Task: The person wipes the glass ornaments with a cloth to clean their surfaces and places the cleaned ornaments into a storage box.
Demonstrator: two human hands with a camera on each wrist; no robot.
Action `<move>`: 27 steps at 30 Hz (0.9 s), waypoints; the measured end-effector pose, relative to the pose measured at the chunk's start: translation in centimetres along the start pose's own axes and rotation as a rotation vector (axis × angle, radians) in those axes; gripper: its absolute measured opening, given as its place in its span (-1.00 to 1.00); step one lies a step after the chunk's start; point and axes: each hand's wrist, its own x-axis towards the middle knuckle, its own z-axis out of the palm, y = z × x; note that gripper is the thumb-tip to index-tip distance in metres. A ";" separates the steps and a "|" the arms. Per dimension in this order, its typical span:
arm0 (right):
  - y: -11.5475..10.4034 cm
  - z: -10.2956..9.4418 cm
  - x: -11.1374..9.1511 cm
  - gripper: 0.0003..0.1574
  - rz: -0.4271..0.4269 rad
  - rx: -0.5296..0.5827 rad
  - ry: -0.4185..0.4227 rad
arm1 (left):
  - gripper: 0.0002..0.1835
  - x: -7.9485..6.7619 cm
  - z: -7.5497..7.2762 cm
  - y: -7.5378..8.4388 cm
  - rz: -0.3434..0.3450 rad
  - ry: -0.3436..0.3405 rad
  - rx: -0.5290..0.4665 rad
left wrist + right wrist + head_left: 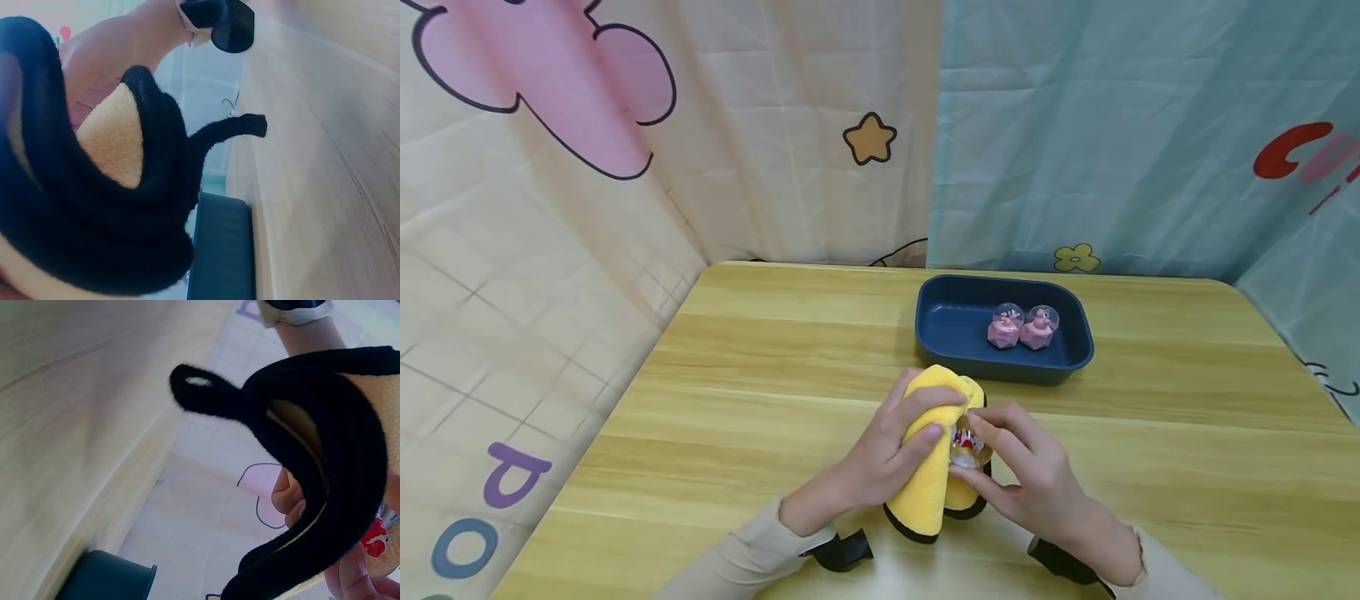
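My left hand (887, 446) grips a folded yellow towel (921, 496) with black edging, above the front middle of the table. Beside it, my right hand (1033, 467) pinches a small clear-domed ornament (967, 446) between thumb and fingers; red and white details show inside it. The towel lies around and behind the ornament, touching its left side. In the left wrist view the towel's black edging (165, 150) covers most of the left hand. From the right wrist, the towel (359, 437) hides much of the ornament, leaving a red part (375, 539) visible.
A dark blue rectangular tub (947, 360) stands behind the hands near the table's back edge. Two pink-based domed ornaments, one (1004, 327) left of the other (1039, 328), sit in its right half. Printed curtains (805, 167) hang around the wooden table (760, 350).
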 end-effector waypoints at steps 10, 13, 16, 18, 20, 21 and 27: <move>0.7 0.6 0.5 -0.85 -0.188 -0.145 0.040 | -0.71 0.4 -0.3 0.0 -0.289 -0.034 -0.120; 1.0 0.6 0.3 -0.81 -0.153 -0.122 0.029 | -0.70 0.5 -0.3 0.0 -0.310 -0.032 -0.126; 1.3 0.5 0.1 -0.73 -0.086 -0.052 0.010 | -0.69 0.7 -0.4 0.0 -0.316 -0.023 -0.128; 1.5 0.4 0.0 -0.68 -0.039 0.013 0.005 | -0.68 0.7 -0.5 0.1 -0.316 -0.016 -0.121; 1.7 0.3 -0.1 -0.63 0.009 0.085 0.003 | -0.67 0.7 -0.6 0.1 -0.315 -0.012 -0.109; 1.7 0.3 -0.1 -0.61 0.030 0.111 0.001 | -0.67 0.7 -0.7 0.1 -0.318 -0.011 -0.103; 1.7 -0.2 -0.3 -0.50 0.232 0.240 0.002 | -0.65 0.5 -1.0 0.0 -0.349 0.010 -0.086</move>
